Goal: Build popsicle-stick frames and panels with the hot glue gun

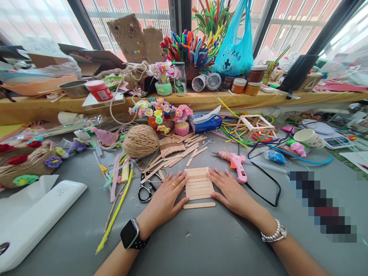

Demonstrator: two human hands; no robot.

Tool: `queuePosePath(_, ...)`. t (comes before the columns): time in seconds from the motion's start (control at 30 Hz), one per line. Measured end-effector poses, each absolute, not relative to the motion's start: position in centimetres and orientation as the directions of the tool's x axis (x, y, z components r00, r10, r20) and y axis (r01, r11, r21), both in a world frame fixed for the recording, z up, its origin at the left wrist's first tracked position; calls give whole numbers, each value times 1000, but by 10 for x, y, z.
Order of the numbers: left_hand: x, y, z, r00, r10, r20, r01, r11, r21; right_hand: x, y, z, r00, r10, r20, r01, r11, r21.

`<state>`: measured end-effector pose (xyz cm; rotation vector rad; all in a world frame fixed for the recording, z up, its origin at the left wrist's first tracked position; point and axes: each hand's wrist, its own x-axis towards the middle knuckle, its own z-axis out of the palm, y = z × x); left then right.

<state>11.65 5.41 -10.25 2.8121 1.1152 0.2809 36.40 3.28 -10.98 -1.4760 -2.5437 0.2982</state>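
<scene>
**Two hands flank one stick panel**

Grey desk crowded with craft clutter. One panel of craft sticks lies flat at centre, one loose stick just below it. Left hand and right hand press flat beside it, fingers spread, gripping nothing. One pink glue gun, one twine ball, one pair of scissors nearby.

Both hands lie flat, palms down: left hand fingers spread, angled inward; right hand mirrors it, forearms converging from below.
</scene>
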Motion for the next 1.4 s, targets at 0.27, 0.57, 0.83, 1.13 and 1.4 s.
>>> queuePosePath(0.27, 116, 55, -104, 713, 686, 144, 662, -727, 180, 364, 33, -109, -487, 872, 47, 838, 482, -255)
queuePosePath(0.57, 115, 54, -106, 715, 685, 140, 667, -728, 157, 364, 34, -110, -486, 873, 38, 840, 479, -254)
queuePosePath(0.83, 117, 55, -104, 716, 687, 128, 671, -727, 149, 364, 33, -108, -490, 871, 16, 839, 477, -261)
queuePosePath(1.13, 116, 56, -105, 720, 682, 127, 666, -731, 149, 363, 33, -108, -481, 877, 12, 842, 466, -272)
queuePosePath(1.4, 116, 56, -107, 719, 678, 153, 662, -735, 146, 363, 33, -107, -477, 879, -3, 847, 459, -266)
